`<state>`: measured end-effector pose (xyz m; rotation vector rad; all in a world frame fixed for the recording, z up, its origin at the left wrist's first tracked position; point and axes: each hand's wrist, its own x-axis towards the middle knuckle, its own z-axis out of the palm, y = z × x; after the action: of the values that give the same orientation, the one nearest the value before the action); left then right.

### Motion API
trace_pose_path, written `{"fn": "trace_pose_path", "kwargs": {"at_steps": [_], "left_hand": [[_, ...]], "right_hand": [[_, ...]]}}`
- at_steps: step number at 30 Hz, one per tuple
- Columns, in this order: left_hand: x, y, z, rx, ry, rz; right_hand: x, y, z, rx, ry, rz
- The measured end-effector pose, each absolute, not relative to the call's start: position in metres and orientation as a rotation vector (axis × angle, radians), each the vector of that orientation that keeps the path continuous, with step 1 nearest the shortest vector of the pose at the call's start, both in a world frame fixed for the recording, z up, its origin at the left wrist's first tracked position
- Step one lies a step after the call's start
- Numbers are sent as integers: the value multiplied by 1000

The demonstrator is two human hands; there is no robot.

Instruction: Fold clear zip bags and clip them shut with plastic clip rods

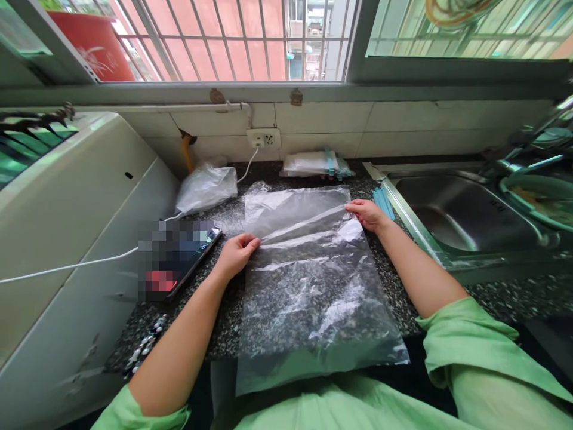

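Observation:
A large clear plastic bag lies flat on the dark speckled counter, its near end hanging over the front edge. My left hand pinches the bag's left edge about halfway up, fingers closed on the film. My right hand grips the right edge near the far end, where a fold runs across the bag between the two hands.
A phone on a white cable lies left of the bag. A crumpled bag and a stack of bags sit by the wall. Blue strips lie beside the steel sink at right. A white appliance stands at left.

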<state>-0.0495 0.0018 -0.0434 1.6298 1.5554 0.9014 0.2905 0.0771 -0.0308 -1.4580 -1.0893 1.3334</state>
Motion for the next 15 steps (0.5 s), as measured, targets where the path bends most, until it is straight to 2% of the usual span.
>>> {"fn": "trace_pose_path", "kwargs": {"at_steps": [15], "left_hand": [[-49, 0, -39, 1665, 1519, 863]], "right_hand": [[291, 82, -35, -1428, -1222, 1181]]}}
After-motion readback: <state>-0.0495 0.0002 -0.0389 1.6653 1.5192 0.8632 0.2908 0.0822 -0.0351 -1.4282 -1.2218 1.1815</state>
